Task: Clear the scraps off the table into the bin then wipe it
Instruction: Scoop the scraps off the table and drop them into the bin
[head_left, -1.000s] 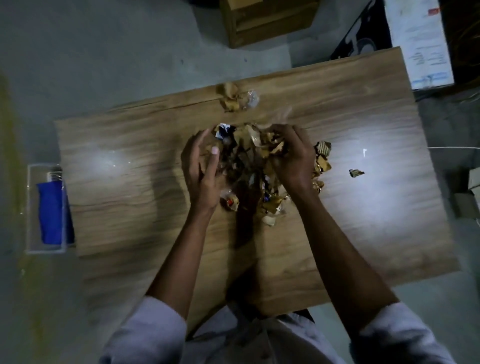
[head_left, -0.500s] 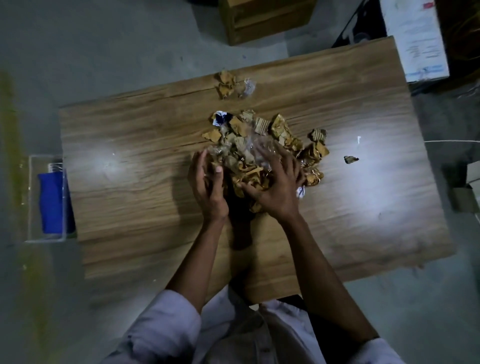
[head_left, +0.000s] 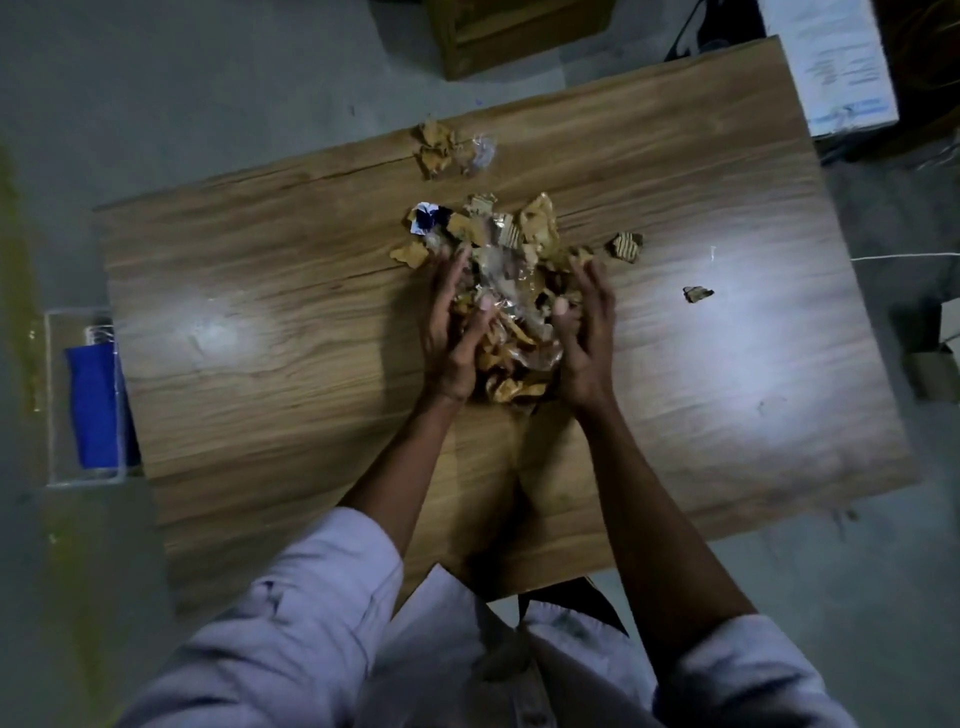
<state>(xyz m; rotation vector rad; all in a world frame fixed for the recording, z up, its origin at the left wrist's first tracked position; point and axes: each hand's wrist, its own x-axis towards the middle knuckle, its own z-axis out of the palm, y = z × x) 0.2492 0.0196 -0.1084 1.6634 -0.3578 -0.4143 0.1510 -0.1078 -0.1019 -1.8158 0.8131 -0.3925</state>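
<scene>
Head view showed your left hand and right hand cupping the scrap pile at the middle of the table — fingers nearly straight, pressing its sides, not clenched. Strays lay apart — a clump at the far edge, a striped bit and a small bit to the right.

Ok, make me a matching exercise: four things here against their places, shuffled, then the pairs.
1 scrap pile
2 lone scrap
3 blue cloth
4 white box

A in the clear container left of the table
B beyond the table's far right corner
C between the left hand and right hand
D alone on the table, right of both hands

Pairs: 1-C, 2-D, 3-A, 4-B
</scene>
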